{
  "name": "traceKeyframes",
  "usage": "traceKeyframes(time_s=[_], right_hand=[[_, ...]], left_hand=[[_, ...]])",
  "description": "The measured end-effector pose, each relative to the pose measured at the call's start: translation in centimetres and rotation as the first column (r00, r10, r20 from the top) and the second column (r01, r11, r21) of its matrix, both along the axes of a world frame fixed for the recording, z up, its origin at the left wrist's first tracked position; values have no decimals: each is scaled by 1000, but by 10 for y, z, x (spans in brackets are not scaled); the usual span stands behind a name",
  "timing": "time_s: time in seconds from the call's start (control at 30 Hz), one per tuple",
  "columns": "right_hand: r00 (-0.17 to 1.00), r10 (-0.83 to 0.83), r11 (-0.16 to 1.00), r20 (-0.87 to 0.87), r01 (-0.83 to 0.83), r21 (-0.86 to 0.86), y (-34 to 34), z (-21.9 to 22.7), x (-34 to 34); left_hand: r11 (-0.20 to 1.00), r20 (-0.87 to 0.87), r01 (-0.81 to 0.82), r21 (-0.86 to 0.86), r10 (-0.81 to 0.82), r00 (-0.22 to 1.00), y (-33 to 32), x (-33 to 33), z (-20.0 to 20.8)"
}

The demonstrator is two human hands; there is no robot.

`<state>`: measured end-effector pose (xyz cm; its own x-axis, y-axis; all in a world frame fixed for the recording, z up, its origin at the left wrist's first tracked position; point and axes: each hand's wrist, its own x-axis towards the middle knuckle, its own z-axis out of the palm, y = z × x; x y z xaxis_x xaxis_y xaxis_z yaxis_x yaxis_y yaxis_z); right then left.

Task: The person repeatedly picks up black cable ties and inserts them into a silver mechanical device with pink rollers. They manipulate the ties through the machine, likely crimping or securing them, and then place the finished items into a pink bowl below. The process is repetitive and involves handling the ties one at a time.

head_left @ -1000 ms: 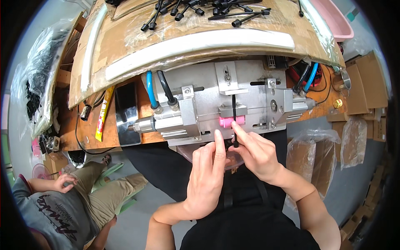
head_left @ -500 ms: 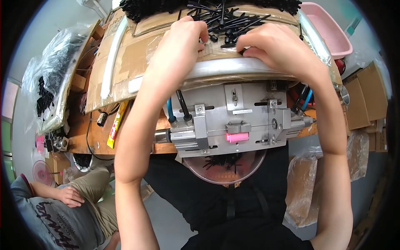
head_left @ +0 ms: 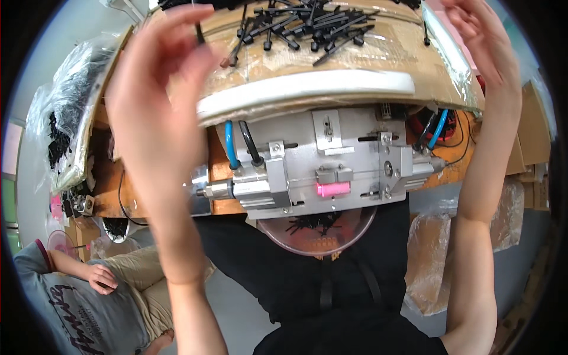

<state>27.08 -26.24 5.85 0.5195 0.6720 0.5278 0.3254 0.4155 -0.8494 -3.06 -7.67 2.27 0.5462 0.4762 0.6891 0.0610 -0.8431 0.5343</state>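
My left hand (head_left: 157, 83) is raised over the left part of the cardboard (head_left: 390, 56), smeared by motion. Its thumb and forefinger are apart, and a thin dark rod shows between them; whether they touch it I cannot tell. At the upper right my right hand (head_left: 485, 44) is lifted by the pink basket (head_left: 452, 26), fingers stretched out and slightly blurred, nothing visible in them. Between my hands, a loose pile of black rods with thick ends (head_left: 316, 23) lies on the cardboard. Nearer me is a metal clamping fixture (head_left: 355, 133) with a pink block (head_left: 333, 189) at its front.
A clear pinkish bowl (head_left: 319, 245) holding black rods sits below the fixture's front edge. Blue hoses (head_left: 229, 145) rise from the fixture's left. Bagged black parts (head_left: 65, 124) lie far left. A seated person (head_left: 77, 302) is at the lower left; cardboard boxes (head_left: 535, 130) stand right.
Both hands have moved apart from the pile, the left one toward the left, the right one up and to the right. The yellow packet at left is now out of sight.
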Motion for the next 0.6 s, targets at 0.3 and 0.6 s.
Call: traceKeyframes(time_s=[0.3, 0.6], right_hand=[[998, 52, 996, -28, -54, -68, -86, -51, -41], [961, -167, 986, 219, 160, 49, -81, -69, -129]], left_hand=[[997, -468, 32, 76, 7, 884, -168, -26, -137], [977, -511, 40, 209, 75, 856, -172, -17, -142]])
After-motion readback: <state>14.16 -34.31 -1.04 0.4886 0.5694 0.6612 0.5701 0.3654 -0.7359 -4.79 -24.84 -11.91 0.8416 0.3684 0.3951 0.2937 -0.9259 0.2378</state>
